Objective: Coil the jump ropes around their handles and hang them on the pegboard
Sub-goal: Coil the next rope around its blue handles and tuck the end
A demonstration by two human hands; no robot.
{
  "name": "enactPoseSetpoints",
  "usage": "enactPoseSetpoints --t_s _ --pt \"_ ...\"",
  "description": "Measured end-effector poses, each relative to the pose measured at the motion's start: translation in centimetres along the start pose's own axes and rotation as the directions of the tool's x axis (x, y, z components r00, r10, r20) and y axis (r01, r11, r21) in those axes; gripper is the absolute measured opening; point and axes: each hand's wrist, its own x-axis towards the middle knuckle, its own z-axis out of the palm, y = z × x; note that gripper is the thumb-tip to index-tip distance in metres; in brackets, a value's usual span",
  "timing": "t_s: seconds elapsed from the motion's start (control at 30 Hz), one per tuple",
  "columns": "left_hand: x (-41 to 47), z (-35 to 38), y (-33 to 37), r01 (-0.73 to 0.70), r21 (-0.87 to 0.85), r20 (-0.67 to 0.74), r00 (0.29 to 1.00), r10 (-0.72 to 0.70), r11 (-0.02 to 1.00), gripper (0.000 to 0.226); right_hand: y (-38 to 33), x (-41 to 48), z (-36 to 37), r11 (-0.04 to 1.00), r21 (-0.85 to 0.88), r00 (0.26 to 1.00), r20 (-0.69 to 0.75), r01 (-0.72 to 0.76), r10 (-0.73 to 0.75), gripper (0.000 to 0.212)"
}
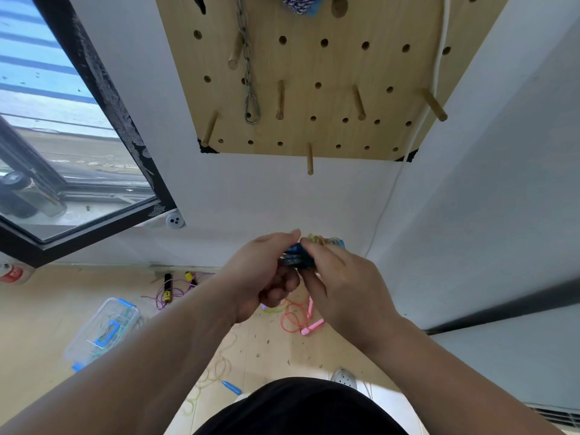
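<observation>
Both hands curl round the blue jump rope (295, 258): the left hand (262, 274) grips the bundle and the right hand (340, 277) pinches its coiled end. Turns should stay tight, with the tail tucked before lifting. At twelve o'clock, across bare wall, the pegboard (314, 67) offers a free peg (310, 158) at its lower edge. A pink rope (296, 320) lies at six and a purple rope (171, 290) at eight.

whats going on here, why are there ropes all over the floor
A person stands facing a wooden pegboard and holds a blue jump rope bundled between both hands. The left hand and right hand both grip it, apparently coiling it, and it is not yet hung. A pink rope and a purple rope lie loose on the floor, uncoiled. A chain hangs on the board.
</observation>
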Motion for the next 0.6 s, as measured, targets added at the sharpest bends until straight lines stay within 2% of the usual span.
enactPoseSetpoints --t_s 0.07,0.13,0.17,0.2,0.23,0.27,0.33,0.4,0.47,0.6 --pt "0.0 -0.4 -0.2 -0.158 0.118 -0.061 0.984 0.165 0.98 0.045 -0.1 0.5 -0.7 0.995 0.078 0.997 -0.03 -0.062 0.065 0.039" --pt "0.0 -0.7 -1.0 -0.427 0.233 -0.106 0.882 0.46 0.874 0.044 -0.6 1.1 -1.7 0.925 0.3 0.97 0.011 -0.235 0.243 0.029" --pt "-0.1 -0.7 -1.5 -0.533 0.245 -0.056 0.826 0.561 0.81 0.042 -1.0 1.4 -2.1 0.805 0.476 0.93 0.086 -0.354 0.358 0.024" --pt "-0.1 -0.6 -2.1 -0.6 0.216 0.028 0.793 0.609 0.771 0.04 -1.6 1.8 -2.4 0.606 0.648 0.871 0.2 -0.462 0.449 0.021" --pt "-0.2 -0.3 -2.5 -0.624 0.16 0.103 0.781 0.616 0.765 0.04 -2.2 2.1 -2.6 0.395 0.753 0.811 0.303 -0.526 0.501 0.019" --pt "-0.2 0.1 -2.8 -0.615 0.098 0.132 0.787 0.603 0.782 0.038 -2.5 2.3 -2.5 0.271 0.791 0.774 0.357 -0.548 0.523 0.018" --pt "-0.1 0.8 -3.0 -0.574 0.033 0.058 0.818 0.572 0.818 0.033 -2.7 2.3 -2.0 0.241 0.785 0.753 0.383 -0.571 0.535 0.018" --pt "0.2 0.8 -3.1 -0.551 0.077 -0.056 0.83 0.556 0.831 0.026 -2.5 2.2 -1.7 0.31 0.715 0.742 0.425 -0.626 0.519 0.02" --pt "0.6 0.4 -3.2 -0.518 0.142 -0.102 0.84 0.533 0.844 0.022 -2.2 2.0 -1.6 0.344 0.64 0.708 0.485 -0.687 0.514 0.022" --pt "0.9 -0.1 -3.7 -0.481 0.198 -0.189 0.836 0.514 0.854 0.017 -1.6 2.0 -1.6 0.291 0.581 0.62 0.514 -0.76 0.593 0.023"
